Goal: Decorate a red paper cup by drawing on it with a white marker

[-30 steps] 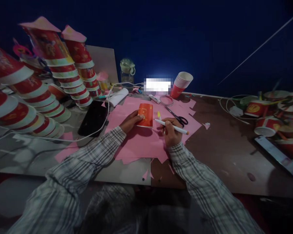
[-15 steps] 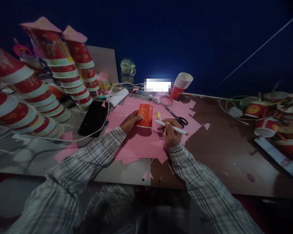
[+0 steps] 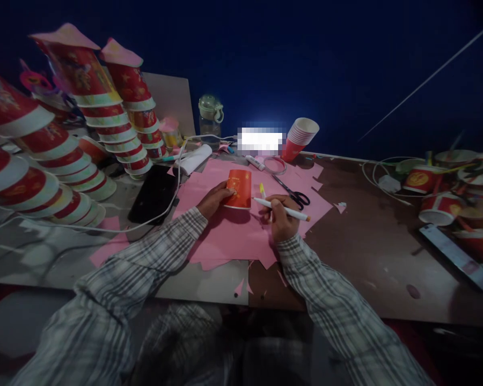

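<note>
Slippage could be causing a stray mark: the left hand [image 3: 216, 200] is clasping the red cup [image 3: 240, 187] over pink paper [image 3: 229, 238], the right hand [image 3: 282, 219] firmly pinching the white marker [image 3: 298, 214], its tip pointing just beside the cup.

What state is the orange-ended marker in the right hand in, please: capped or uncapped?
Uncapped: the marker in the right hand shows a bare, narrow tip, pointing toward the orange-red cup.
</note>
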Motion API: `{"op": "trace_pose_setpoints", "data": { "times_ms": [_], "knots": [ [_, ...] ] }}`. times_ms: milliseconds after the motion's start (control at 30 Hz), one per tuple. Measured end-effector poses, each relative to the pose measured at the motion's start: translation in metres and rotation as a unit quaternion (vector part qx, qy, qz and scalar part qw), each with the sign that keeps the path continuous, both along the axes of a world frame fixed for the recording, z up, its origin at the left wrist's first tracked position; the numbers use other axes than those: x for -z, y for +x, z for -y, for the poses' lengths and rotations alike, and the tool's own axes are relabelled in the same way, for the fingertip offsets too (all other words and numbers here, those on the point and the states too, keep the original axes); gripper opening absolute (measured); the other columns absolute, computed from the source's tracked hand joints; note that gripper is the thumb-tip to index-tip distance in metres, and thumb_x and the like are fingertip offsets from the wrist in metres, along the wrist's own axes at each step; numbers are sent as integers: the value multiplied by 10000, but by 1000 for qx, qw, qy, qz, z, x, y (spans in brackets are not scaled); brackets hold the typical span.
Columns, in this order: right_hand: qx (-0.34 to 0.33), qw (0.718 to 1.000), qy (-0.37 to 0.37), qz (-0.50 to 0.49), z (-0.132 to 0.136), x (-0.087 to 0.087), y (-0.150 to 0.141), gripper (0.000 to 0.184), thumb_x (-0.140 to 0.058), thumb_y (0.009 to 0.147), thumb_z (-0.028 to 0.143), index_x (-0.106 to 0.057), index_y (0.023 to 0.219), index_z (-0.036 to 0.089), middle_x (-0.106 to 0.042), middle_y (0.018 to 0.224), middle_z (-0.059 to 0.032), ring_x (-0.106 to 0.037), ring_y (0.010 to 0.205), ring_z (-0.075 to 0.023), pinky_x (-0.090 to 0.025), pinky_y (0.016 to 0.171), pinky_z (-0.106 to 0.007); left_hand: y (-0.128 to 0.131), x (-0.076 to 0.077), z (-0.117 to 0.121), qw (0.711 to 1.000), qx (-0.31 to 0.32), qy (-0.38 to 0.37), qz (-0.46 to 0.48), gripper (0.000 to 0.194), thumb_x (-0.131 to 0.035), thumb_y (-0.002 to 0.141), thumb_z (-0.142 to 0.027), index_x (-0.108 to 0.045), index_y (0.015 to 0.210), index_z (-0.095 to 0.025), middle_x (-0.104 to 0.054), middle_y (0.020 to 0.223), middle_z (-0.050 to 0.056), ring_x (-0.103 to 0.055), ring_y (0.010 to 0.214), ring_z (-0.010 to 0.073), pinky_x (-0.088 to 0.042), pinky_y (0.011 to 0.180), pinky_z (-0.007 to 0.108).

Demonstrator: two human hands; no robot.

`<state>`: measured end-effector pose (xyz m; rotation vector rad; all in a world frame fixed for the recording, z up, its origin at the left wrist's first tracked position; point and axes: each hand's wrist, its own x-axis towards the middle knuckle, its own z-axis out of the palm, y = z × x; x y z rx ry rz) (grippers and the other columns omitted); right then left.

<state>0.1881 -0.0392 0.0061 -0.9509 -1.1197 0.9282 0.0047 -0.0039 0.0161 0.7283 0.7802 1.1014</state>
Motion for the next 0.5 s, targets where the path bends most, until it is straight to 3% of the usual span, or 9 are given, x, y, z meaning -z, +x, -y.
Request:
{"op": "trace_pose_setpoints", "data": {
  "times_ms": [133, 367, 500],
  "knots": [
    [-13, 1000, 18, -11, 2, 1, 1, 251, -675, 859, 443, -690, 824, 195, -631, 574, 32, -526, 430, -88, -394, 398, -201, 1, 0, 1, 1000, -7, 2, 21, 327, -675, 669, -199, -641, 992, -159, -669, 826, 3, -640, 723, 133, -510, 690, 244],
    [-51, 991, 50, 112, 15, -6, -3, 280, -624, 894, 454, -707, 835, 192, -649, 622, 4, -550, 485, -107, -434, 455, -243, 2, 1, 1, 999, -11, 19, 24, 271, -670, 667, -195, -648, 935, -158, -661, 795, -13, -626, 711, 117, -516, 718, 241],
    [-8, 999, 15, 47, 4, -1, -1, 311, -636, 886, 501, -659, 842, 194, -623, 588, 33, -520, 437, -90, -401, 403, -213, 1, 2, 0, 999, 3, 1, 43, 323, -675, 644, -203, -654, 962, -151, -679, 799, -2, -635, 692, 130, -526, 684, 254]
  ]
}}
